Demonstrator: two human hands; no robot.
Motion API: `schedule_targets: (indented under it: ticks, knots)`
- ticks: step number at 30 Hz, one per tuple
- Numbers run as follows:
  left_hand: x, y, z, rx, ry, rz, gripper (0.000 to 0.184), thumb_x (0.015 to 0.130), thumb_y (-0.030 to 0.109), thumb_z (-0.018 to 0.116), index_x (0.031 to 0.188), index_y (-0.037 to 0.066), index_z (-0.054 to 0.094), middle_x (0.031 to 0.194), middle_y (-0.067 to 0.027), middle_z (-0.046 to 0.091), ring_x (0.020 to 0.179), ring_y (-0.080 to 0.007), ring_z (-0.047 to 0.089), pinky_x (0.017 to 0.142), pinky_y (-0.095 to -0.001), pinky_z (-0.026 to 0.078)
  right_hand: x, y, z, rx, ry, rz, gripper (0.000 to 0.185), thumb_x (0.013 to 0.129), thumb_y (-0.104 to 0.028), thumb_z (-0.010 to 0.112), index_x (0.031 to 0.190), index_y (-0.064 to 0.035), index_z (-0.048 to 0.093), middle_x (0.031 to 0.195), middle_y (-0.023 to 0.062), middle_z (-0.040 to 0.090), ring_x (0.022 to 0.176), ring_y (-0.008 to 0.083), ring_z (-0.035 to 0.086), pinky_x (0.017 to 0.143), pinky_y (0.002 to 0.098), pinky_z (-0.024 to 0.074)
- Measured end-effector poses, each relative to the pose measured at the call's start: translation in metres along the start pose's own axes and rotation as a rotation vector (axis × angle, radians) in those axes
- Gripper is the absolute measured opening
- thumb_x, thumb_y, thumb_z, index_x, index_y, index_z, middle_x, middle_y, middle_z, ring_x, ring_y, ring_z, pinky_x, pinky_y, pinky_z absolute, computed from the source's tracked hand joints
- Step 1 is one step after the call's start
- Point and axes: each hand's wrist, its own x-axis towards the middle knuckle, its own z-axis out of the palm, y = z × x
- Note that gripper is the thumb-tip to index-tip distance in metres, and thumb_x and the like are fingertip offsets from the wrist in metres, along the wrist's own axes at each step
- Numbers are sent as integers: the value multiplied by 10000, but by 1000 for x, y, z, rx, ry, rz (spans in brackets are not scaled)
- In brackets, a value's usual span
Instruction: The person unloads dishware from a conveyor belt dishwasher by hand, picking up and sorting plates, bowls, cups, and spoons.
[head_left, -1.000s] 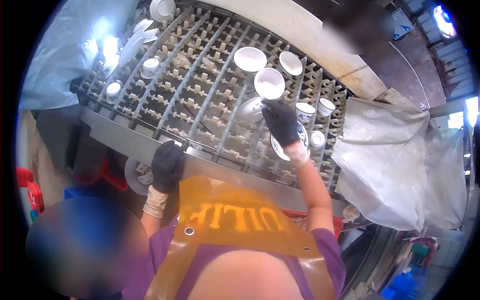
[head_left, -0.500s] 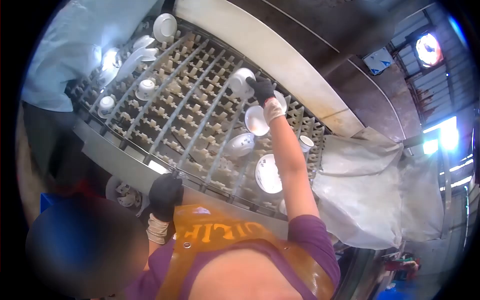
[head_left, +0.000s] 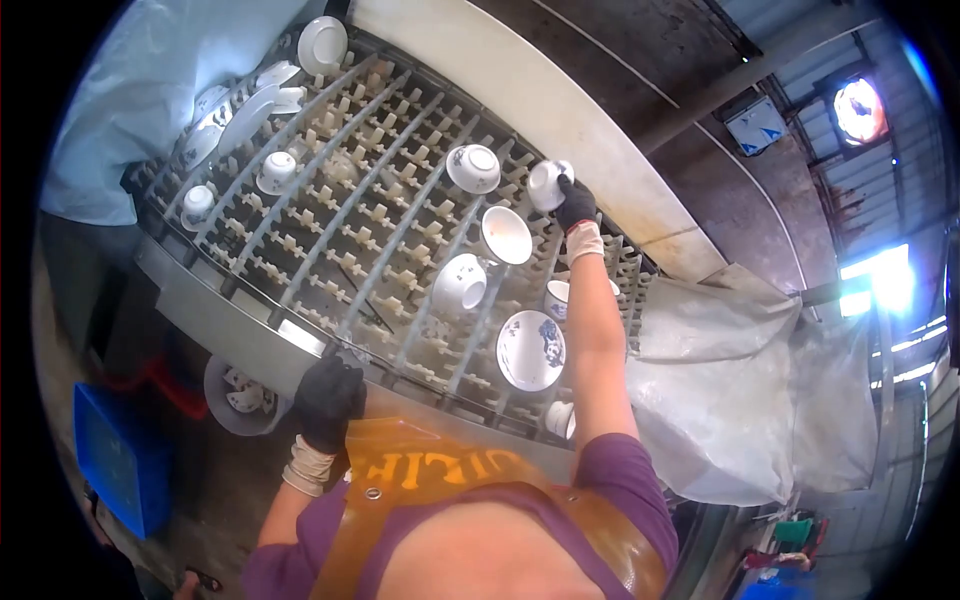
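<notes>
My right hand (head_left: pixel 575 205), in a black glove with a pale cuff, reaches to the far side of a pegged conveyor rack (head_left: pixel 330 205). Its fingers are closed on a small white bowl (head_left: pixel 546 187). Just left of it sits an upside-down patterned bowl (head_left: pixel 473 168). Nearer me are a white bowl (head_left: pixel 507 236), a tilted bowl (head_left: pixel 461 283) and a blue-patterned bowl (head_left: pixel 531 350). A cup (head_left: pixel 557 298) is partly behind my forearm. My left hand (head_left: pixel 330 400), also black-gloved, is curled at the conveyor's near metal edge (head_left: pixel 230 325); its fingertips are partly hidden.
Plates (head_left: pixel 248 118), cups (head_left: pixel 278 172) and a dish (head_left: pixel 323 46) stand on the rack's left part, beside a plastic curtain (head_left: pixel 150 110). Another plastic sheet (head_left: pixel 720 380) hangs at right. Below are a blue crate (head_left: pixel 120 460) and a tub of crockery (head_left: pixel 240 395). A person's foot (head_left: pixel 195 582) shows at lower left.
My right hand has let go of the patterned bowl and moved right onto another bowl. The rack's dishes appear shifted slightly left. The blurred dark round shape at lower left has gone from view.
</notes>
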Motion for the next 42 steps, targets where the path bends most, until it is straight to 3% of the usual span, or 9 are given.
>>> schedule_targets:
  ticks: [3,5,8,14,17,28,31,34,42]
  knots:
    - [0,7,-2,-11,-48,-30,311,644,20,690,938,63,597,851,-118,591,875,-326,603,753,-417,494,-9,4,-12,-832,-101,-287,220,890,-125,556,1075,-29,626,869,64,645,733,193,612,697,317,511]
    - [-3,5,-1,35,-11,43,316,648,27,695,946,66,598,852,-118,590,873,-327,601,760,-419,492,-41,-12,10,-770,-67,32,236,862,-211,618,1036,-54,653,859,60,651,714,157,597,648,308,498]
    - [-22,-1,14,-90,-106,-131,328,647,27,699,957,69,600,858,-120,592,873,-330,600,770,-422,489,-58,19,12,-868,-408,-46,326,778,-282,671,1020,-64,681,901,97,693,787,218,646,737,339,502]
    - [7,33,1,96,12,115,331,636,21,688,955,62,609,894,-129,594,891,-332,595,775,-430,488,-109,-32,34,-1184,-13,-407,305,732,-272,678,958,-67,663,881,165,660,839,333,629,747,398,494]
    - [3,40,7,185,-24,92,305,631,30,691,928,44,626,881,-127,594,882,-326,590,755,-419,480,-117,-32,5,-1198,167,-953,185,799,-172,593,947,-67,630,925,173,638,896,358,608,747,433,499]
    - [-5,53,26,164,-30,133,296,701,42,663,996,53,640,849,-105,603,886,-315,591,767,-409,490,-220,-10,-84,-1447,-299,-572,296,791,-124,648,1078,-55,627,972,141,668,870,282,644,760,365,508]
    - [-9,52,29,167,-25,138,266,704,34,654,969,54,635,851,-104,603,878,-317,592,764,-413,490,-181,4,-113,-623,-135,-102,346,791,-112,686,1113,-2,622,1025,97,675,907,130,622,803,266,485]
    - [-11,54,33,178,-5,155,234,704,33,653,935,51,624,850,-109,602,871,-321,592,761,-413,486,-165,-26,-120,-1347,189,-602,310,779,-127,650,1088,-109,640,977,131,671,877,295,644,791,368,495]
    - [-10,73,36,184,-39,109,238,695,43,669,925,57,610,907,-130,607,865,-324,594,751,-403,483,-147,2,-177,-1422,-15,-228,312,759,-227,673,1062,-160,651,1010,121,661,941,300,624,829,399,480]
